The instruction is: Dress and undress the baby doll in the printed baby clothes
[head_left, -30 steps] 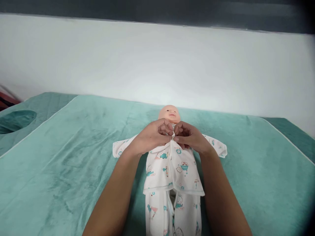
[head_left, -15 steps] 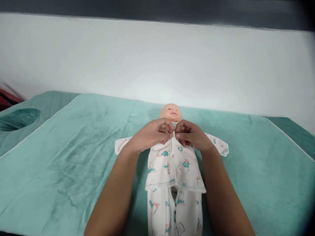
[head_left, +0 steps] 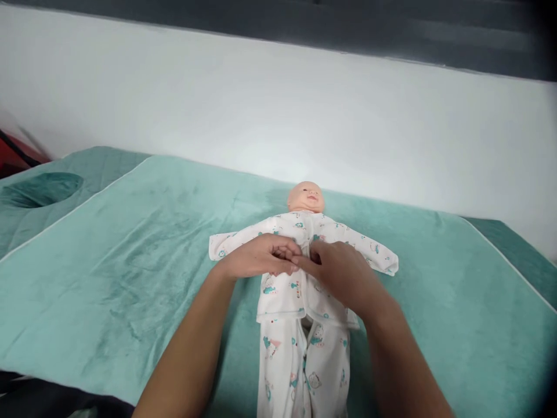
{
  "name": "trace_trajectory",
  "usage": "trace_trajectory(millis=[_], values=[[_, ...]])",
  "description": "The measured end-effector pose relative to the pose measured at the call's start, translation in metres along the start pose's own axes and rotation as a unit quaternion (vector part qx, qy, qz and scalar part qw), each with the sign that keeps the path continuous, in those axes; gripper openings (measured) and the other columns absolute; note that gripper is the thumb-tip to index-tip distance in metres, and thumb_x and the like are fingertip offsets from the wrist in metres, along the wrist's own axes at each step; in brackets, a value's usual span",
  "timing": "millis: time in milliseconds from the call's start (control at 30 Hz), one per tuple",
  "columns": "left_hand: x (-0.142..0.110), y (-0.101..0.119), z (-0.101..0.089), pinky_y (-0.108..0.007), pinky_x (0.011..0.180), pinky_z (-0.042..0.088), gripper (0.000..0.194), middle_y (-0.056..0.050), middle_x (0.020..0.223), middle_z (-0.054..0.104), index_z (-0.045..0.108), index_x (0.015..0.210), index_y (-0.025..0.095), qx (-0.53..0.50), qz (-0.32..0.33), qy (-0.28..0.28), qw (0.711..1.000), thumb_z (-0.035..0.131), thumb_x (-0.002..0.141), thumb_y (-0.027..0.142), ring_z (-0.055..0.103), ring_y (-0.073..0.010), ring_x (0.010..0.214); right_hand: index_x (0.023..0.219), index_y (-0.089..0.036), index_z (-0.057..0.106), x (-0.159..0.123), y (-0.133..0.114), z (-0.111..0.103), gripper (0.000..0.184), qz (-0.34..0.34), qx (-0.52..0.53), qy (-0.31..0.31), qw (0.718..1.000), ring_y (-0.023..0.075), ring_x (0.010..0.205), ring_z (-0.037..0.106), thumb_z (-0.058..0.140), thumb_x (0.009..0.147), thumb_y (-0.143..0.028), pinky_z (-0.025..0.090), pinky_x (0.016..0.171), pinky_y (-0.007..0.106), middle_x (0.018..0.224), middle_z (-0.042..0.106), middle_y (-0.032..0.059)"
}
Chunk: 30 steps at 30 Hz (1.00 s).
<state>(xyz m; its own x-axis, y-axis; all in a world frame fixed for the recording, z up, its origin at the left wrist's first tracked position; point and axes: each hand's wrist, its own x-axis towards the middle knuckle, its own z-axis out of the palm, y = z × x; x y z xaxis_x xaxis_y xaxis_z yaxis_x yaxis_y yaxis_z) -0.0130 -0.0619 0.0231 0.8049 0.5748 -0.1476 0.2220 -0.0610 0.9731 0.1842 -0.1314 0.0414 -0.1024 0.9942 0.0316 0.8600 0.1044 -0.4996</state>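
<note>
A baby doll (head_left: 306,197) lies on its back, dressed in a white long-sleeved baby shirt (head_left: 281,299) with teal and pink prints. Its arms spread out to both sides. My left hand (head_left: 265,255) is over the chest with fingers curled and thumb pressed in, closed at the shirt's front edge. Beside it, my right hand (head_left: 343,270) is closed at the front opening too, its thumb reaching to the left fingertips. The fabric between the fingers is mostly hidden. Matching baby pants (head_left: 281,366) cover the legs, with a gap at the crotch.
A teal plush sheet (head_left: 130,261) with some wrinkles covers the padded bed, which has a hole (head_left: 47,188) at its left end. Behind stands a white wall (head_left: 261,104) with a dark band above. Something red (head_left: 17,154) shows at the left edge.
Both hands have moved from the shirt's neckline down to mid-chest, uncovering the collar and shoulders. The view has tilted slightly.
</note>
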Motion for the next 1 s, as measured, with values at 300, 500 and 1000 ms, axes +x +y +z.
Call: trace_trajectory(millis=[300, 500, 1000], values=[[0.004, 0.003, 0.015, -0.023, 0.052, 0.027, 0.018, 0.006, 0.058, 0.039, 0.070, 0.091, 0.023, 0.177, 0.071, 0.053, 0.980, 0.064, 0.084, 0.038, 0.035, -0.0093, 0.055, 0.065, -0.021, 0.047, -0.008, 0.031, -0.007, 0.034, -0.003, 0.206, -0.164, 0.965, 0.0111, 0.048, 0.052, 0.056, 0.093, -0.038, 0.032, 0.043, 0.025, 0.059, 0.060, -0.0004], [0.005, 0.008, 0.025, -0.024, 0.064, 0.036, 0.017, 0.003, 0.064, 0.055, 0.067, 0.080, 0.022, 0.241, 0.107, 0.085, 0.961, 0.059, 0.089, 0.032, 0.049, -0.0115, 0.064, 0.077, -0.018, 0.056, 0.002, 0.052, -0.003, 0.027, -0.025, 0.421, -0.226, 0.878, 0.0116, 0.050, 0.062, 0.064, 0.089, -0.042, 0.038, 0.041, 0.019, 0.062, 0.064, -0.0011], [0.003, 0.007, 0.023, -0.022, 0.054, 0.031, 0.013, 0.007, 0.063, 0.041, 0.063, 0.095, 0.024, 0.158, 0.050, 0.103, 0.981, 0.064, 0.084, 0.030, 0.039, -0.0090, 0.057, 0.070, -0.015, 0.061, 0.004, 0.056, 0.002, 0.031, -0.032, 0.437, -0.238, 0.867, 0.0094, 0.046, 0.062, 0.068, 0.086, -0.041, 0.037, 0.038, 0.016, 0.064, 0.070, 0.0018]])
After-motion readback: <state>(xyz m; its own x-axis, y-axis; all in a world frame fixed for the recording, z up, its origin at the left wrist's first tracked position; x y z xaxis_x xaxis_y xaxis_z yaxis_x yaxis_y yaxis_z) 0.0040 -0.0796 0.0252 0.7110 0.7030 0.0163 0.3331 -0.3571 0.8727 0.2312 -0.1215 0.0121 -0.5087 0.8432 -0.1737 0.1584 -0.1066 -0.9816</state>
